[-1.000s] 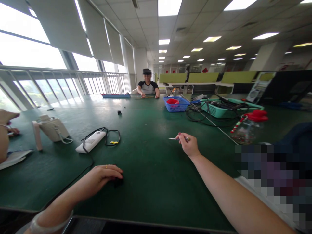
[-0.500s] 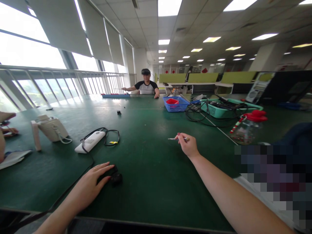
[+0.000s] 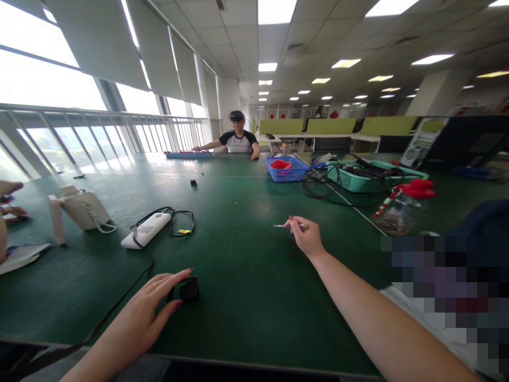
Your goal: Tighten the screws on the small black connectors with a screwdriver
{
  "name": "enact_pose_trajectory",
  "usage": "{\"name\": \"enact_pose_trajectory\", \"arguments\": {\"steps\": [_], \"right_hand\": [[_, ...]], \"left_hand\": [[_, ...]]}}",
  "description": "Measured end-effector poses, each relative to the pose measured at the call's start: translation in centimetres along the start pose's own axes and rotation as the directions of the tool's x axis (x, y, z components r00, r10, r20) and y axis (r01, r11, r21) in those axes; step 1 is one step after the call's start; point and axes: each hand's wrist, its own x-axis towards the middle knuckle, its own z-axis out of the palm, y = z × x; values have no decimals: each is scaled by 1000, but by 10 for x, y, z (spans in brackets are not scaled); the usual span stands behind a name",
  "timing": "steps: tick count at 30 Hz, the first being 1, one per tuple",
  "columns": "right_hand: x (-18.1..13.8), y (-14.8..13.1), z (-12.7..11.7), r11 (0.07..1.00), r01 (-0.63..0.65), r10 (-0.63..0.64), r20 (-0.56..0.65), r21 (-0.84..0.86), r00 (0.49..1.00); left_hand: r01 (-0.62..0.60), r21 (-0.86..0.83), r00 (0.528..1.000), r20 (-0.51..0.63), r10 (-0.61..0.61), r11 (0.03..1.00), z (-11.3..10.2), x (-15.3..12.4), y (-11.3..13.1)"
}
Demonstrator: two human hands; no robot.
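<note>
Near the table's front edge, my left hand point(image 3: 153, 300) has its thumb and fingers around a small black box-shaped object point(image 3: 190, 289). Thumb tip and forefinger rest at its lower and upper sides, and the palm side of the hand partly hides it. To the right, my right hand point(image 3: 306, 236) pinches a thin pen-like tool point(image 3: 280, 226) just above the green table point(image 3: 238, 254). A slim, silvery tip points left from the fingers, while the short back end shows behind them. The tool's exact kind is too small to make out.
A white power strip point(image 3: 147, 231) with a black cable lies left, beside a beige bottle point(image 3: 85, 209). Farther back are a small black block point(image 3: 193, 182), a blue basket point(image 3: 288, 171) and a green basket point(image 3: 352, 180) with cables. A red-lidded jar point(image 3: 401, 212) stands right. A person point(image 3: 238, 140) sits opposite.
The black object under my left hand has turned, showing a squarer face, and my left fingers have shifted around it. My right hand stays nearly still. The person opposite has lowered an outstretched arm.
</note>
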Motion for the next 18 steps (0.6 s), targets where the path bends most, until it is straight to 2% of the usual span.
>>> {"name": "enact_pose_trajectory", "arguments": {"steps": [11,18], "right_hand": [[0,1,0,1000,5,-5,2,5,1000],[-1,-2,0,1000,2,-3,8,7,1000]], "left_hand": [[53,-15,995,82,-52,998,7,7,5],[91,-28,983,163,-86,995,15,3,-4]]}}
